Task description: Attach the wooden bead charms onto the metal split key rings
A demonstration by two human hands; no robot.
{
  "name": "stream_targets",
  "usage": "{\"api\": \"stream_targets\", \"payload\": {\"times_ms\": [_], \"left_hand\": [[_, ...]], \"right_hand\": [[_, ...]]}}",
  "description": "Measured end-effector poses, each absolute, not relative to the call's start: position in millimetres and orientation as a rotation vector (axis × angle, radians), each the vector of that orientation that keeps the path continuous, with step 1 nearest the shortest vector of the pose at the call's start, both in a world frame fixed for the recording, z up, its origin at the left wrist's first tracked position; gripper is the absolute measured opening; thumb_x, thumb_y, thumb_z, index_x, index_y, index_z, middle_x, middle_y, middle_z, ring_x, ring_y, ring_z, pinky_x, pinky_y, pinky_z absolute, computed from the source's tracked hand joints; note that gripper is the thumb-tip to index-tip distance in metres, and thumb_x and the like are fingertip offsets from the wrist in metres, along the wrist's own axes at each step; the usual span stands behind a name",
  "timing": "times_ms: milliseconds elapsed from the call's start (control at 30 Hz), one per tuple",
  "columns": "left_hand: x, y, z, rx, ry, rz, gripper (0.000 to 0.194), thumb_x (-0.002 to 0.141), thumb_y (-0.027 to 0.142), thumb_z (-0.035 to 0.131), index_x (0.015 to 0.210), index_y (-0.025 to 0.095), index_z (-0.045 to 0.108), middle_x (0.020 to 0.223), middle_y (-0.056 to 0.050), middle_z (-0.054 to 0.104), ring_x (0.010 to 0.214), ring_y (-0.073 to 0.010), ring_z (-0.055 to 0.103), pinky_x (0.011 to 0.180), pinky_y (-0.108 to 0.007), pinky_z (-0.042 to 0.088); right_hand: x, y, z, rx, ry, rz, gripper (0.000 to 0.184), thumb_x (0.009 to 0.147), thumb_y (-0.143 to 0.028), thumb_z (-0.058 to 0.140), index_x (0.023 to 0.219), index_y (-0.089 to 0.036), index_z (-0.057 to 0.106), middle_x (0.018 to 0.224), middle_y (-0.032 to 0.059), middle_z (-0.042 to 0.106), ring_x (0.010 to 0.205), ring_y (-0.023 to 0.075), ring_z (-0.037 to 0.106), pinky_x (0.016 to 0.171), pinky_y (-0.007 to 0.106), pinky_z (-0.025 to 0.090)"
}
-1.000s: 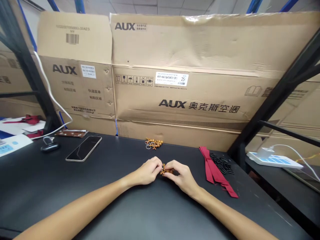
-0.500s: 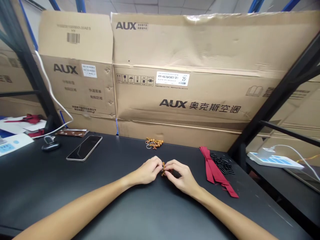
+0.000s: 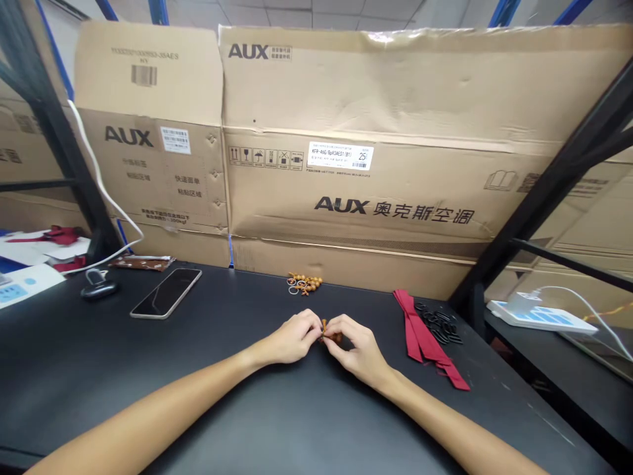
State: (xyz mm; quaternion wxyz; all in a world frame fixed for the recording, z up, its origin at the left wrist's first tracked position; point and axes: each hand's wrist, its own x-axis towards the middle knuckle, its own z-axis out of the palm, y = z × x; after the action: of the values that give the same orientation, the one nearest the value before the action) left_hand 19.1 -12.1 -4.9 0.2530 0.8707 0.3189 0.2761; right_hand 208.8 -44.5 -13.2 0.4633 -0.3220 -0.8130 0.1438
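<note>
- Centrally, a small brown beaded piece (image 3: 338, 338) is located between the two hands, directly at the fingertips, above the near-middle of the black tabletop (image 3: 297, 422).
- Left hand (image 3: 297, 338): grip closed, thumb and forefinger pinched together at the left end of the piece. The exact contact is partly hidden by the fingers.
- Right hand (image 3: 360, 346): grip closed on the same piece from the right side, thumb below and forefinger above. Part of the brown beading shows between and just under these fingers.
- Position relative to the grip: the piece bridges the narrow gap between both sets of fingertips. Its finer detail is too small to tell.
- Beyond the hands, near the rear edge, lies a cluster of light-brown beads with metal rings (image 3: 310, 284), apart from both grips.
- Right of the right hand, and well apart from it, red ribbon strips (image 3: 418, 330) lie flat, with a heap of black loops (image 3: 440, 323) just beside them on the far right side.
- Left of the left hand, well apart, a phone (image 3: 166, 294) lies flat with a dark screen.
- Cardboard panels (image 3: 395, 99) stand upright behind the tabletop.
</note>
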Motion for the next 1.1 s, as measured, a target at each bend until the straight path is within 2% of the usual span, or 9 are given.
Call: {"api": "stream_targets", "payload": {"times_ms": [433,700,933,1000,1100], "left_hand": [[19.3,-14.8,-1.0,2.417,0.851,0.709,0.024,0.096,0.028,0.037,0.081,0.019,0.053,0.097,-0.004,0.057,0.086,-0.0165,0.053,0.084,-0.031,0.043],[17.8,-11.7,-4.4,2.427,0.820,0.699,0.023,0.097,0.027,0.035,0.085,0.020,0.053,0.099,-0.004,0.056,0.088,-0.0167,0.052,0.085,-0.031,0.042],[12.0,-16.8,4.7,2.598,0.727,0.650,0.020,0.097,0.022,0.033,0.088,0.019,0.051,0.103,-0.007,0.053,0.093,-0.0185,0.051,0.087,-0.032,0.042],[10.1,-19.0,7.4,2.677,0.723,0.632,0.019,0.096,0.023,0.036,0.090,0.020,0.053,0.107,-0.008,0.052,0.096,-0.0196,0.051,0.089,-0.034,0.040],[8.2,-20.0,7.8,2.734,0.784,0.643,0.017,0.092,0.034,0.048,0.086,0.019,0.055,0.107,-0.007,0.052,0.095,-0.0211,0.051,0.089,-0.036,0.039]], "right_hand": [[208.0,-43.1,-14.9,-0.851,-2.017,0.268,0.005,0.086,-0.020,0.055,0.087,-0.021,0.059,0.083,0.0036,0.057,0.065,0.0135,0.054,0.058,0.026,0.048],[209.0,-41.7,-15.3,-0.866,-2.043,0.233,0.008,0.087,-0.019,0.053,0.089,-0.022,0.060,0.087,0.0043,0.058,0.069,0.0140,0.056,0.063,0.026,0.050],[220.7,-32.9,-18.6,-0.990,-2.102,0.272,0.008,0.087,-0.017,0.054,0.084,-0.021,0.060,0.080,0.0026,0.059,0.067,0.0144,0.056,0.062,0.026,0.048],[222.0,-32.0,-19.5,-1.014,-2.125,0.257,0.008,0.087,-0.018,0.054,0.085,-0.020,0.061,0.080,0.0030,0.060,0.069,0.0153,0.056,0.064,0.028,0.048],[221.8,-33.1,-19.6,-1.008,-2.161,0.239,0.007,0.086,-0.019,0.055,0.087,-0.020,0.062,0.081,0.0035,0.061,0.073,0.0167,0.057,0.067,0.030,0.049]]}}
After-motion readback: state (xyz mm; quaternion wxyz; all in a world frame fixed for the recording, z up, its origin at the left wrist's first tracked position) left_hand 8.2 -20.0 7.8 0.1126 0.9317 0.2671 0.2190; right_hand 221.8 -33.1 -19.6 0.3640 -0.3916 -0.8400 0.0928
